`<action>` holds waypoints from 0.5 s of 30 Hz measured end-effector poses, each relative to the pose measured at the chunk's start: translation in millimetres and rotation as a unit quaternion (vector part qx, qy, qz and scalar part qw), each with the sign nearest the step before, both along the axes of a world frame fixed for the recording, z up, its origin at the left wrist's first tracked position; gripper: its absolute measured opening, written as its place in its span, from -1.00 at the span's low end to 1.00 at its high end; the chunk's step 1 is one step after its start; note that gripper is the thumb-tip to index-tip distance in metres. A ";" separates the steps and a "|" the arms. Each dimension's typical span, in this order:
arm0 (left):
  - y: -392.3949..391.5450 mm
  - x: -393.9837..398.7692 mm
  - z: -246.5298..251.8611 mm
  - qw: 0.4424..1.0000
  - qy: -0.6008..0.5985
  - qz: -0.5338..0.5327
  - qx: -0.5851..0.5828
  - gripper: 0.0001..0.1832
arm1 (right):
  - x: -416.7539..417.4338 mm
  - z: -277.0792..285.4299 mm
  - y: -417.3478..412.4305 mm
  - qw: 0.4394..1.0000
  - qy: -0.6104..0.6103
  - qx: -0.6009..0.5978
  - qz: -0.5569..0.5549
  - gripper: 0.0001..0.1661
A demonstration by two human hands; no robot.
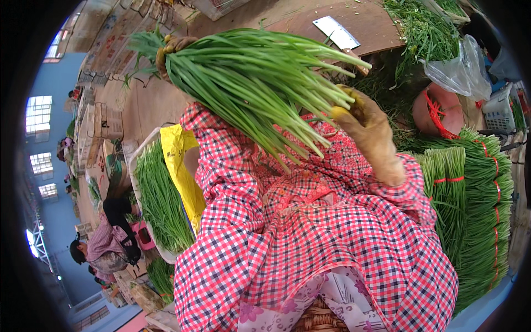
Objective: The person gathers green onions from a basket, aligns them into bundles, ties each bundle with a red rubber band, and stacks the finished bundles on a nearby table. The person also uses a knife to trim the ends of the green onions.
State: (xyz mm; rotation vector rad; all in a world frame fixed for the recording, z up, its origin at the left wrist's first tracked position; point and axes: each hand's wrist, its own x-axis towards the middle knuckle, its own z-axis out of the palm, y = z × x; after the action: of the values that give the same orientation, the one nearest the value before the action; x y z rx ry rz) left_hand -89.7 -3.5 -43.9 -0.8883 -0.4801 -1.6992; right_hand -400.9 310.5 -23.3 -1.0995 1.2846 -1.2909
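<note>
My left hand (168, 52), in a soiled glove, is closed around the leafy end of a bunch of long green chives (249, 79). The stems fan out to the right, pale ends last. Beside those ends is my right hand (363, 120), in a worn glove with yellow fingertips; its fingers are curved and apart, and whether they touch the stems is unclear. Above it, a cleaver (337, 32) with a wooden handle lies on a brown board (286, 25).
Banded chive bundles (481, 199) are stacked at right, below a pink bucket (435, 110) holding red ties. A plastic bag (460, 68) and cut greens (427, 33) lie upper right. At left stand a white tub of chives (161, 199) with yellow packaging (178, 166) and a seated co-worker (105, 249).
</note>
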 end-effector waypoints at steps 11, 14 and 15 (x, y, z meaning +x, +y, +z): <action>16.9 12.5 47.5 0.994 -0.066 0.071 -0.046 -0.62 | 44.0 11.0 29.9 0.800 0.448 -0.397 -0.040 -0.29; 21.5 10.7 51.8 0.995 -0.059 0.068 -0.048 -0.64 | 31.8 -3.5 34.3 0.787 0.435 -0.432 -0.066 -0.43; 23.1 11.2 53.8 0.995 -0.060 0.066 -0.051 -0.64 | 23.1 -6.1 37.5 0.779 0.459 -0.425 -0.051 -0.53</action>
State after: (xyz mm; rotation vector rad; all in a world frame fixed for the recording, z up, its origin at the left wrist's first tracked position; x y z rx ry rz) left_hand -78.5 19.6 9.9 -0.8120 -0.6983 -1.6245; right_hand -377.8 348.0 -29.5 -2.5699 1.4331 -1.5097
